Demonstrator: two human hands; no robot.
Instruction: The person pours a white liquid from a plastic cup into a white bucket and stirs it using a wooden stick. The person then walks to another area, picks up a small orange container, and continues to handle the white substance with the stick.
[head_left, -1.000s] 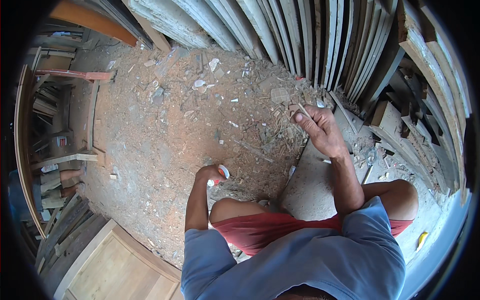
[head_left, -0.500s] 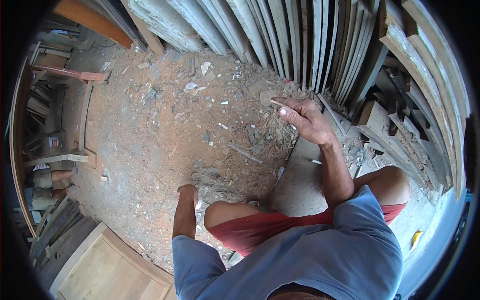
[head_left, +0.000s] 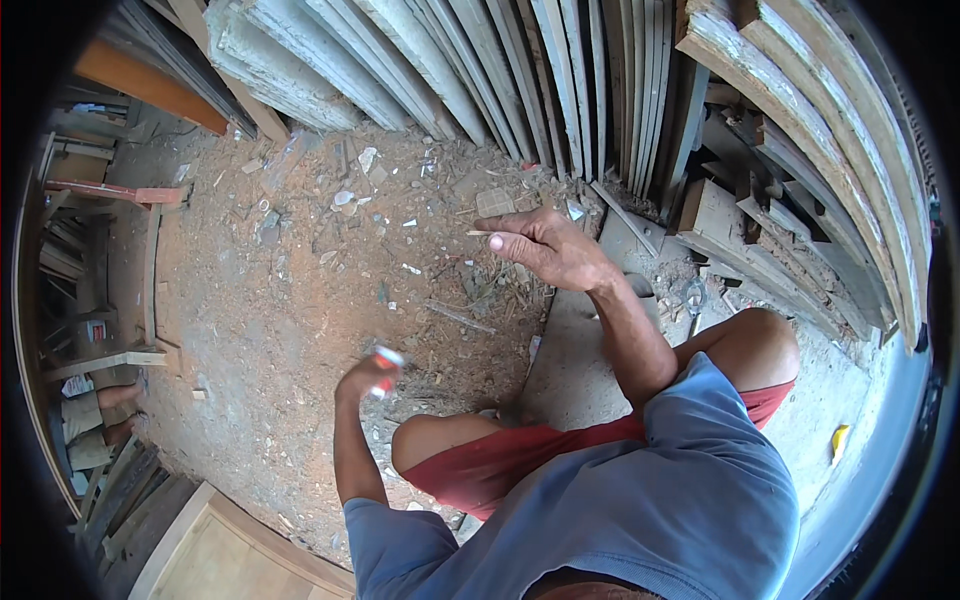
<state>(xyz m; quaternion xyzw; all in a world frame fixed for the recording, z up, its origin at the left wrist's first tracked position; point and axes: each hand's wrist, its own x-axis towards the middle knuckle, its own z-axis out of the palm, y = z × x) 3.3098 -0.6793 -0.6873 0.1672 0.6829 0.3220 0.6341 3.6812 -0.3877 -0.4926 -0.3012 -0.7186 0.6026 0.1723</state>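
My left hand (head_left: pixel 358 380) hovers over the dirt floor, closed around a small red and white container (head_left: pixel 386 368). It is smeared by motion, so its exact kind cannot be made out. My right hand (head_left: pixel 558 252) stretches farther out to the right. A small, thin, pale strip that looks like wood (head_left: pixel 480 233) sticks out past its thumb and forefinger, which pinch it. The two hands are well apart. Both are above floor strewn with chips and scraps, and nothing else touches them.
Long boards (head_left: pixel 420 75) lean upright along the far side. Curved planks (head_left: pixel 830 130) stack at the right, beside a concrete slab (head_left: pixel 580 350). A wooden panel (head_left: pixel 240 550) lies near left; a red-topped frame (head_left: pixel 150 195) stands farther left. Another person's legs (head_left: pixel 110 415) show at the left edge.
My left hand has lifted and turned, bringing the red and white container into sight. My right hand has shifted left with the strip still pinched. The whole view has swung slightly.
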